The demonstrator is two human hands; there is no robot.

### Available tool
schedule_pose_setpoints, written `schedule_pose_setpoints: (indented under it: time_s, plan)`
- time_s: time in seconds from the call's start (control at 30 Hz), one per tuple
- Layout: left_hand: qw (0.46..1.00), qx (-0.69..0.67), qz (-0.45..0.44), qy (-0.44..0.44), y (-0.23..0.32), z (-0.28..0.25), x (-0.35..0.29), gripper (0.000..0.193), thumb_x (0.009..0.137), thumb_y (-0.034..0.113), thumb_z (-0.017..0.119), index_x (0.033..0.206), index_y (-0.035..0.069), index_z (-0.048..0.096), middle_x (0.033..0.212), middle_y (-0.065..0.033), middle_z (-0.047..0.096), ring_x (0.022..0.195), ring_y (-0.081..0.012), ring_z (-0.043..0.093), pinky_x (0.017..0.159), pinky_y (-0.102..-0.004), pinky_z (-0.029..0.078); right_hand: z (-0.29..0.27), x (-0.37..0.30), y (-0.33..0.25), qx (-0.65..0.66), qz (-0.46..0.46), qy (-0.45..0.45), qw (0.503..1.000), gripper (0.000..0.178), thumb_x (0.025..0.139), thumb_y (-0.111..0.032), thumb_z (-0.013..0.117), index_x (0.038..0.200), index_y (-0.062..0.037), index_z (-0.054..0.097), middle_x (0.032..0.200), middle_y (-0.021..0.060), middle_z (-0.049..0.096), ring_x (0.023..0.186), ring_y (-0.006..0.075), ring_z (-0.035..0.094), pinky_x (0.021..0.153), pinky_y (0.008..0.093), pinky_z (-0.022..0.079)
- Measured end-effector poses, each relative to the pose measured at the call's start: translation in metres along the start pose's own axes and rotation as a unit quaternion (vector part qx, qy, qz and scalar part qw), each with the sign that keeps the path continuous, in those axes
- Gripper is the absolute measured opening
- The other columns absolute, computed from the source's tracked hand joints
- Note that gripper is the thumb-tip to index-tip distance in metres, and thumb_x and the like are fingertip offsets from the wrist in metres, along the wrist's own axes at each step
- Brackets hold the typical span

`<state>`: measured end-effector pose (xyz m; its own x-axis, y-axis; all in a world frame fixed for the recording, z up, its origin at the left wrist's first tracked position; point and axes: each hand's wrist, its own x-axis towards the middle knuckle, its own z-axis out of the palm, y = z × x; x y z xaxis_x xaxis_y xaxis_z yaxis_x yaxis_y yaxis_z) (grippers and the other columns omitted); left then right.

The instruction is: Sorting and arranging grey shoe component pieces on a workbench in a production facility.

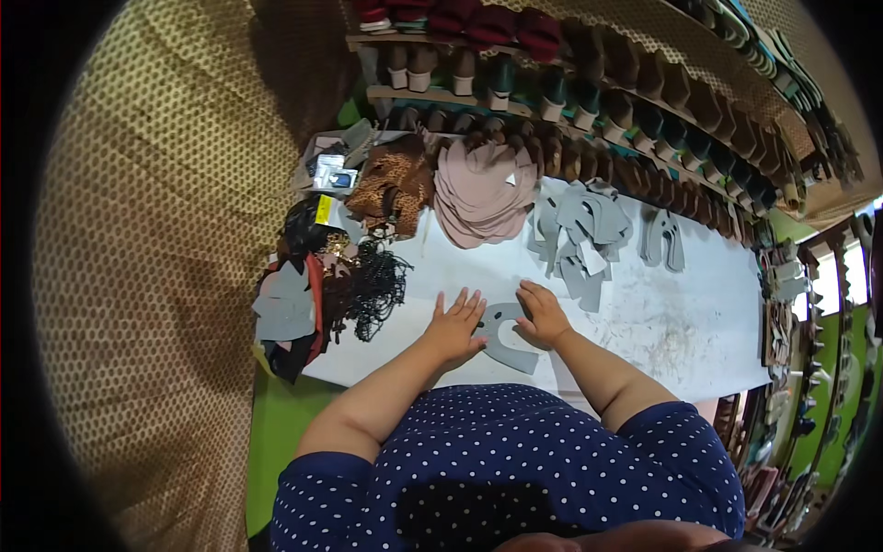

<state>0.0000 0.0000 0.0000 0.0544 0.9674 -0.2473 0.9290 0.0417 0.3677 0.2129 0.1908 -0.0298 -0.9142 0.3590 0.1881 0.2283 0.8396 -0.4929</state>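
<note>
A grey, curved shoe-upper piece (509,352) with small dark holes lies flat on the white tabletop (441,267) in front of me. My left hand (453,328) is palm down at its left end, fingers spread and thumb pointing toward the piece. On the other side, my right hand (546,317) rests at the piece's upper right, its thumb stretched toward the grey material. Neither hand grips anything. Parts of the piece's edges are hidden under my hands.
Loose grey cut pieces (589,225) lie beyond my right hand, beside another grey pair (662,241). A pink stack (483,193) and leopard-print material (391,189) sit farther back. Black cords (377,285) and scraps (285,304) crowd the left. Shelves of shoes (644,129) rise behind.
</note>
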Motion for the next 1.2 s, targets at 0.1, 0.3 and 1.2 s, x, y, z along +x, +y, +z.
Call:
schedule_pose_setpoints:
  time_s: [0.1,0.3,1.2]
  plan:
    - [0.996,0.011,-0.056,0.062,-0.026,-0.015,-0.067,0.081,0.092,0.050,0.060,0.158,0.013,0.031,0.167,-0.0173,0.019,0.155,-0.0401,0.012,0.117,-0.0704,0.003,0.015,-0.003,-0.023,0.010,0.021,-0.001,1.000,0.065,0.085,-0.041,0.068,0.136,-0.0042,0.053,0.148,0.0179,0.048,0.138,0.0364,0.043,0.117,0.0460,0.032]
    - [0.888,0.039,-0.382,0.254,-0.088,-0.012,-0.160,0.037,0.086,0.030,0.069,0.118,0.010,0.068,0.167,-0.0186,0.018,0.153,-0.0457,0.007,0.114,-0.0745,0.005,0.003,0.001,-0.017,-0.040,0.020,-0.013,0.999,0.063,0.086,-0.042,0.067,0.135,-0.0046,0.054,0.147,0.0159,0.048,0.139,0.0345,0.042,0.117,0.0452,0.032]
    - [0.858,0.075,-0.352,0.367,-0.077,-0.016,-0.184,0.011,0.079,0.023,0.075,0.085,0.015,0.076,0.166,-0.0150,0.026,0.152,-0.0456,0.017,0.116,-0.0704,0.008,-0.003,-0.001,-0.026,-0.026,0.043,-0.002,0.999,0.058,0.084,-0.037,0.070,0.131,-0.0059,0.057,0.146,0.0165,0.049,0.138,0.0331,0.043,0.116,0.0448,0.032]
